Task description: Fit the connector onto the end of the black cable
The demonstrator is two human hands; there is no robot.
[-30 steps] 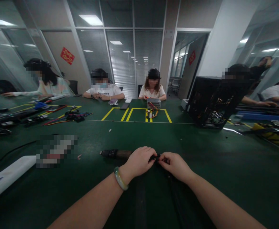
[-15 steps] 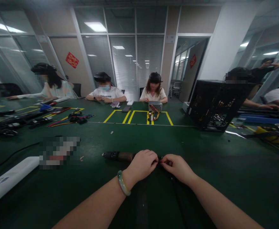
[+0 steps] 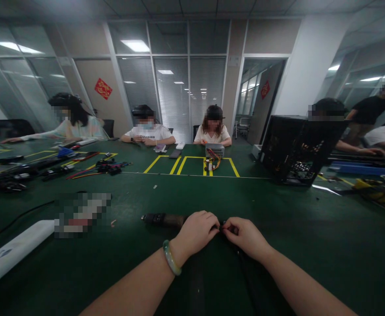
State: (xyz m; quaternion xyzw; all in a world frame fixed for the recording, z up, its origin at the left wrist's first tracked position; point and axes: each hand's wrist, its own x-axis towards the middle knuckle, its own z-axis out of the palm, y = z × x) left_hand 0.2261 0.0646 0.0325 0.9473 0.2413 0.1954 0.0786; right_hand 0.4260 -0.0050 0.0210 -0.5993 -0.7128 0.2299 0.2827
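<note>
My left hand (image 3: 197,231), with a green bangle on its wrist, and my right hand (image 3: 245,237) meet knuckle to knuckle on the green table (image 3: 311,237). Both are closed in a pinch on a thin black cable (image 3: 245,263) that runs back toward me. The exact piece between the fingertips is too small to make out. A dark cylindrical tool (image 3: 162,219) lies flat just left of my left hand, its end hidden under the fingers.
A white flat device (image 3: 11,252) lies at the near left. Coloured wire bundles (image 3: 103,168) and a small power supply (image 3: 215,152) lie farther off. A black computer case (image 3: 294,149) stands at the right. Several people sit around the far and side edges.
The camera has tilted up a little, so everything sits lower in view. My hands stay pinched together on the cable in the same spot.
</note>
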